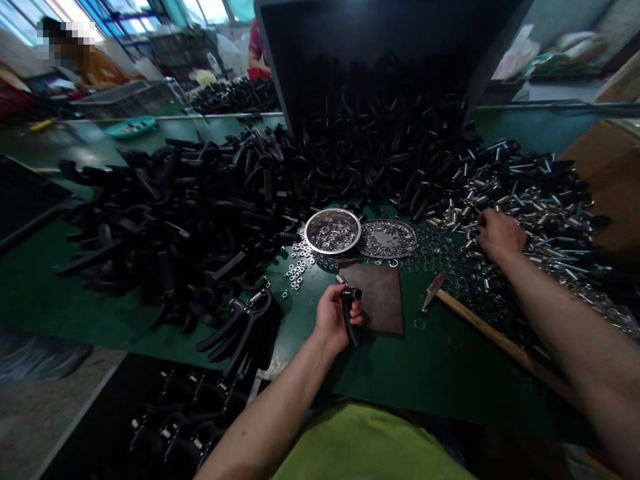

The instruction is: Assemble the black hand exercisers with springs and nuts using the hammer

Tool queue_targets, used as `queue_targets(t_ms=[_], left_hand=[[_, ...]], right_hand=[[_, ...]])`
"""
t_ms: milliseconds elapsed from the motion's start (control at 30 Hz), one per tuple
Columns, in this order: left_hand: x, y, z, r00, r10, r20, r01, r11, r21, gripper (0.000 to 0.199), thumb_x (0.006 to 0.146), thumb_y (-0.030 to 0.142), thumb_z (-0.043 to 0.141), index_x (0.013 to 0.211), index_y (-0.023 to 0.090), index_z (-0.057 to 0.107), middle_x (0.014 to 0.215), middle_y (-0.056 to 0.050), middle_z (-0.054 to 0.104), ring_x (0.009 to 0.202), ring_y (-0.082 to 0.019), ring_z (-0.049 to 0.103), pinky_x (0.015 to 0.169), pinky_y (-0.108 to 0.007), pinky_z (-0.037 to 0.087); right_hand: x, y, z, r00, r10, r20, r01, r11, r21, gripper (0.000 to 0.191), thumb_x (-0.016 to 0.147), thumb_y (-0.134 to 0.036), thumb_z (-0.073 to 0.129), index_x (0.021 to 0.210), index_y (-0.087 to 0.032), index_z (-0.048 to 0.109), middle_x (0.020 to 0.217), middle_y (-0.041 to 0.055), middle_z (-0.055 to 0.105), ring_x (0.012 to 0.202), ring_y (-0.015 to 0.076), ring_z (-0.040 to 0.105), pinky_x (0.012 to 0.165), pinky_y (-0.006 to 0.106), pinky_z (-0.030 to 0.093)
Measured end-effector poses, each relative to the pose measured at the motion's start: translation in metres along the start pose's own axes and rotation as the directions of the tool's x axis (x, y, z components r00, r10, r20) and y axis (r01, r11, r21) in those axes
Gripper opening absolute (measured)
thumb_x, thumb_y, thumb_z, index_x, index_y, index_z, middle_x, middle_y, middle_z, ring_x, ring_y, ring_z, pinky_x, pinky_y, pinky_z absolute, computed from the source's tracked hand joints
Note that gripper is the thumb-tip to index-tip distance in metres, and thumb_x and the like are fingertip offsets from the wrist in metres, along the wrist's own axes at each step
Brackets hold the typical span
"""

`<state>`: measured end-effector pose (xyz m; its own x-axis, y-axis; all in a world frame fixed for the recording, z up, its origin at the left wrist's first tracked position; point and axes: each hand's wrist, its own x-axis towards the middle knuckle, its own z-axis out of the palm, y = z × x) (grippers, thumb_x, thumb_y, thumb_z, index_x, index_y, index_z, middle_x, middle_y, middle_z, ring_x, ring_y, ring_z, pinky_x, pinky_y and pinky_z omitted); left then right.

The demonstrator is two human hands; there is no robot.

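Note:
My left hand [334,319] is closed around a black plastic hand-grip handle [352,320], held upright over the near part of a brown square pad [383,300]. A metal coil spring [341,279] shows at the handle's upper end. My right hand [503,235] is stretched out to the far right, at the edge of a pile of springs and bolts [530,200]. Its fingers are bent together and point down into the pile; what they hold, if anything, is hidden. Between the hands, a hammer [480,327] with a wooden handle lies on the green table [370,373].
A round metal bowl [333,250] and a shallow tray [411,253] hold small metal parts, with loose nuts [296,270] beside them. Black handles [165,200] are heaped at left and behind. Assembled hand grips [245,327] lie front left. Other people [100,67] are in the background.

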<state>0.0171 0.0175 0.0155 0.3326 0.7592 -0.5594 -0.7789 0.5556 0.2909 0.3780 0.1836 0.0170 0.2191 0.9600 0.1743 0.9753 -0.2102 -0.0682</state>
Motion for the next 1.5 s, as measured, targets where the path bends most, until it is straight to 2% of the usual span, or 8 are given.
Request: queue_targets(t_ms=[367,500,800,967,1067,1233,1400,1500], left_hand=[[0.002,-0.002,-0.004,0.998,0.067,0.015,-0.067,0.998,-0.005,0.012,0.07,0.025,0.049,0.07,0.015,0.056,0.049,0.0,0.045,0.04,-0.008,0.035,0.038,-0.018,0.022],[0.004,-0.005,-0.003,0.997,0.065,0.031,-0.065,0.998,0.004,0.015,0.071,0.027,0.048,0.068,0.015,0.056,0.045,0.0,0.044,0.039,-0.008,0.034,0.038,-0.018,0.021],[-0.007,-0.019,0.007,0.986,0.168,-0.006,-0.167,0.98,0.109,0.016,0.07,0.027,0.05,0.074,0.013,0.057,0.049,0.002,0.049,0.037,-0.007,0.037,0.038,-0.019,0.026],[-0.011,-0.026,0.007,0.923,0.379,0.067,-0.382,0.881,0.28,0.014,0.07,0.029,0.056,0.074,0.016,0.054,0.046,0.006,0.045,0.038,-0.007,0.037,0.039,-0.018,0.026],[-0.012,-0.026,0.006,0.889,0.445,0.107,-0.453,0.823,0.342,0.015,0.072,0.029,0.056,0.076,0.015,0.055,0.05,0.005,0.048,0.041,-0.007,0.04,0.04,-0.018,0.028],[-0.013,-0.025,0.002,0.897,0.432,0.095,-0.44,0.85,0.29,0.016,0.075,0.031,0.054,0.076,0.015,0.054,0.048,0.006,0.046,0.04,-0.007,0.038,0.039,-0.017,0.027],[-0.016,-0.028,0.001,0.897,0.415,0.148,-0.439,0.808,0.393,0.011,0.077,0.027,0.054,0.079,0.016,0.052,0.049,0.007,0.045,0.041,-0.006,0.037,0.04,-0.017,0.027],[-0.016,-0.028,0.002,0.908,0.399,0.126,-0.417,0.841,0.345,0.012,0.076,0.027,0.054,0.076,0.017,0.05,0.048,0.007,0.043,0.041,-0.006,0.034,0.039,-0.017,0.025]], right_hand=[[-0.049,-0.051,-0.03,0.995,-0.099,0.024,0.085,0.94,0.331,0.03,0.077,-0.026,0.064,0.104,-0.014,0.064,0.091,0.0104,0.065,0.077,0.0169,0.057,0.068,0.028,0.042],[-0.135,-0.107,-0.058,0.938,-0.342,0.053,0.149,0.539,0.829,0.025,0.073,-0.032,0.068,0.096,-0.021,0.065,0.091,0.005,0.066,0.078,0.0186,0.061,0.069,0.032,0.048],[-0.211,-0.168,-0.059,0.79,-0.559,-0.251,0.538,0.438,0.72,0.006,0.084,-0.025,0.057,0.085,-0.023,0.062,0.085,0.0076,0.066,0.084,0.0219,0.059,0.077,0.038,0.047],[-0.215,-0.181,-0.051,0.918,-0.388,0.087,0.105,0.448,0.888,0.024,0.088,-0.045,0.046,0.086,-0.023,0.054,0.063,0.0006,0.06,0.053,0.0153,0.055,0.053,0.028,0.044],[-0.216,-0.181,-0.052,0.834,-0.448,0.321,-0.164,0.356,0.92,0.037,0.093,-0.051,0.028,0.096,-0.022,0.05,0.054,-0.0048,0.055,0.034,0.0105,0.041,0.038,0.023,0.035],[-0.222,-0.176,-0.053,0.881,-0.468,-0.064,0.29,0.429,0.856,0.024,0.085,-0.041,0.051,0.097,-0.021,0.054,0.091,0.0082,0.065,0.085,0.0212,0.061,0.075,0.034,0.047],[-0.22,-0.176,-0.052,0.804,-0.49,0.336,-0.139,0.395,0.908,0.036,0.093,-0.049,0.027,0.1,-0.021,0.048,0.055,-0.004,0.055,0.037,0.0117,0.046,0.039,0.024,0.037],[-0.221,-0.174,-0.054,0.824,-0.525,0.214,0.035,0.423,0.905,0.032,0.091,-0.047,0.039,0.108,-0.021,0.048,0.069,0.0008,0.063,0.055,0.0154,0.058,0.052,0.028,0.046]])
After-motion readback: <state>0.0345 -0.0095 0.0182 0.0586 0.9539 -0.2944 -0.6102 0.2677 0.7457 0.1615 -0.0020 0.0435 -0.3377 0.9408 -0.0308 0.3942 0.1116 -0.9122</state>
